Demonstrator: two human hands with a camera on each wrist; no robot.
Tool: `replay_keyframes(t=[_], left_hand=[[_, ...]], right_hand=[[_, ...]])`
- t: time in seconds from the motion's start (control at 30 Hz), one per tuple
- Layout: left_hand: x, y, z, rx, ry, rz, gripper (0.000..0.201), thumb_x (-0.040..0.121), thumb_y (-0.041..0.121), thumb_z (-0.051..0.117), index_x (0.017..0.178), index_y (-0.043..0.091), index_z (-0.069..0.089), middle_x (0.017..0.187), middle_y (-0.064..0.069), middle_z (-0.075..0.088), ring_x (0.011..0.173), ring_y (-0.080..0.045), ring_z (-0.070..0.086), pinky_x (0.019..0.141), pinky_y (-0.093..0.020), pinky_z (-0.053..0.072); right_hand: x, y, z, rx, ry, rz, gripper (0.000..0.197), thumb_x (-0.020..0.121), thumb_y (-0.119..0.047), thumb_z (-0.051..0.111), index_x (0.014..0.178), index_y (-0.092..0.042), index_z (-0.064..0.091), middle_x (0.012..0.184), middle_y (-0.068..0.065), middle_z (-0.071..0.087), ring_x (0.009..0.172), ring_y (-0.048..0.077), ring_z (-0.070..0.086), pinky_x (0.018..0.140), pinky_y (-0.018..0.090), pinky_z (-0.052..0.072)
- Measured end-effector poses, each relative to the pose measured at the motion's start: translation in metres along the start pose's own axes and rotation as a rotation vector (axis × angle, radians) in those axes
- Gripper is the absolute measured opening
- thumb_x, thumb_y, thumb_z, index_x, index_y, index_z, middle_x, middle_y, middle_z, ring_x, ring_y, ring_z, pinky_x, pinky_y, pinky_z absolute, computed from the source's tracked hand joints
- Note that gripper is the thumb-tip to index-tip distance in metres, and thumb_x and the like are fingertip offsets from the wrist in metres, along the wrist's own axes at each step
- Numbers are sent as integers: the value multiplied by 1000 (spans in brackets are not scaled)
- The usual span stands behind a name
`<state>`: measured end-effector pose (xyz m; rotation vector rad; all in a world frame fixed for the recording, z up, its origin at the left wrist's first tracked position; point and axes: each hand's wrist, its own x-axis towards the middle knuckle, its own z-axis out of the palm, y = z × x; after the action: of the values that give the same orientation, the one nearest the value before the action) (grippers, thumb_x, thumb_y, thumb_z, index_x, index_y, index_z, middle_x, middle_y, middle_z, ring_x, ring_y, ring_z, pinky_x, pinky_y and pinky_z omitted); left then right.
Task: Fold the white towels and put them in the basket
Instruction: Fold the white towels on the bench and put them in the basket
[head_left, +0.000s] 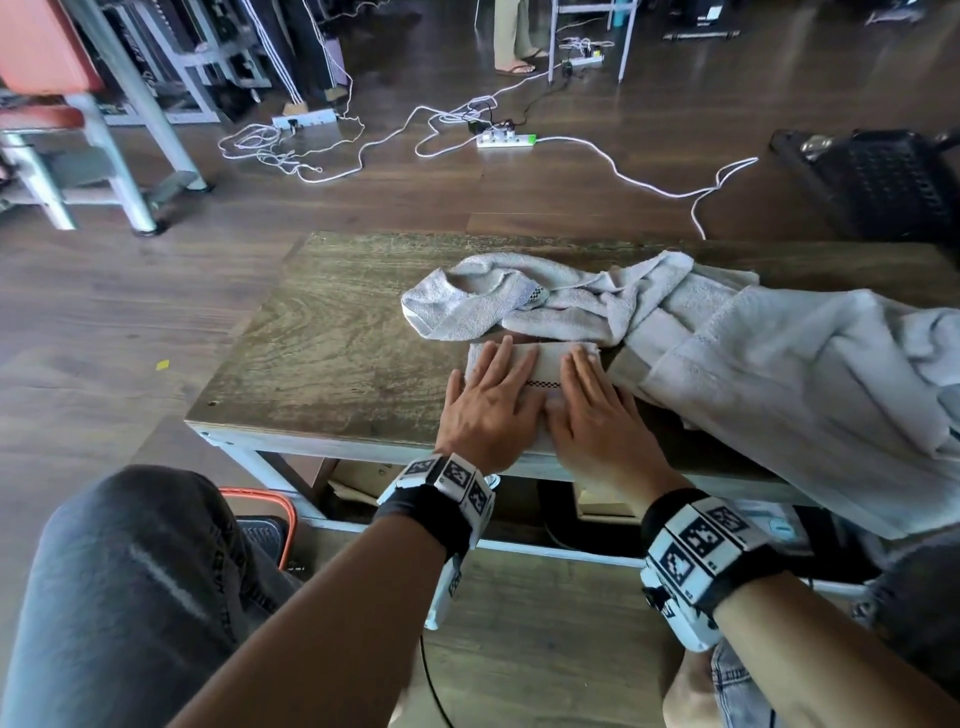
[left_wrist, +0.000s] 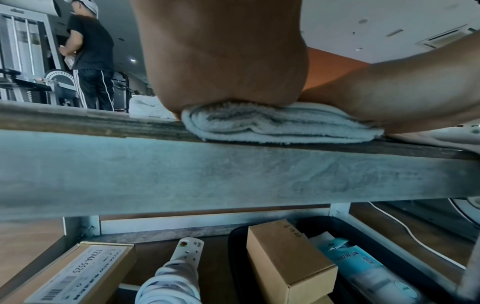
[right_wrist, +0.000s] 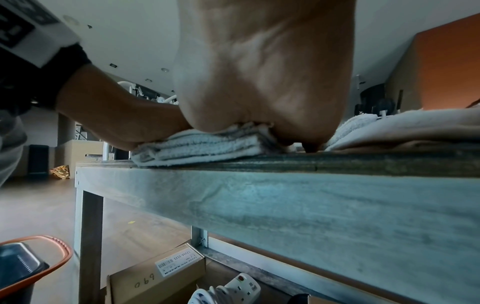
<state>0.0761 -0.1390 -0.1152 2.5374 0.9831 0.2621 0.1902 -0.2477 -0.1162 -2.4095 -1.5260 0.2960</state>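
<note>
A small folded white towel (head_left: 548, 366) with a checkered band lies near the front edge of the wooden table (head_left: 332, 343). My left hand (head_left: 493, 400) and right hand (head_left: 592, 410) lie flat on it side by side, fingers straight, pressing it down. In the left wrist view the folded towel (left_wrist: 280, 125) shows its layers under my palm. The right wrist view shows the same towel (right_wrist: 197, 148) under both hands. Loose white towels (head_left: 519, 301) lie crumpled behind it, and a large one (head_left: 779, 374) spreads to the right. A black basket (head_left: 878, 182) stands on the floor at the far right.
Power strips and white cables (head_left: 504, 139) trail over the floor beyond the table. Cardboard boxes (left_wrist: 288, 261) and a power strip (left_wrist: 185, 253) sit on the shelf under the table. An orange-rimmed bin (right_wrist: 33, 265) stands by my left knee. A person (left_wrist: 89, 53) stands far off.
</note>
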Motion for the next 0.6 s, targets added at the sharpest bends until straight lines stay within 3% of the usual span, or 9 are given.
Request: replay_keyframes(t=[0.17,0.37,0.5,0.6], left_hand=[[-1,-6,-3,-25,3,-31,52,99,50,22,150,50,12,163,15,0,150,-9,-5,121,-50,1],[-6,-17,-7,-53,11,-121,52,101,48,19,151,47,6,164,10,-2,151,-16,0,122,-43,1],[-9,-16,-9,-130,59,-243,65,100,49,25,156,25,0,164,2,-1,151,-15,-2,122,-38,-2],[-9,-19,-10,-218,89,-312,80,94,60,35,155,13,12,164,-4,6,151,-17,3,123,-39,1]], right_hand=[[-3,3,-5,19,-63,30,68,103,-46,17,159,-15,-6,167,-1,-16,152,8,-16,123,35,-6],[-5,10,-6,30,-120,48,66,104,-46,15,159,-17,-9,166,-1,-21,154,14,-10,125,39,0],[-8,10,-9,27,-125,31,67,104,-46,14,159,-15,-9,165,1,-21,154,15,-11,125,39,0],[-10,10,-15,27,-124,6,66,105,-42,17,159,-11,-6,166,5,-18,154,18,-8,126,39,3]])
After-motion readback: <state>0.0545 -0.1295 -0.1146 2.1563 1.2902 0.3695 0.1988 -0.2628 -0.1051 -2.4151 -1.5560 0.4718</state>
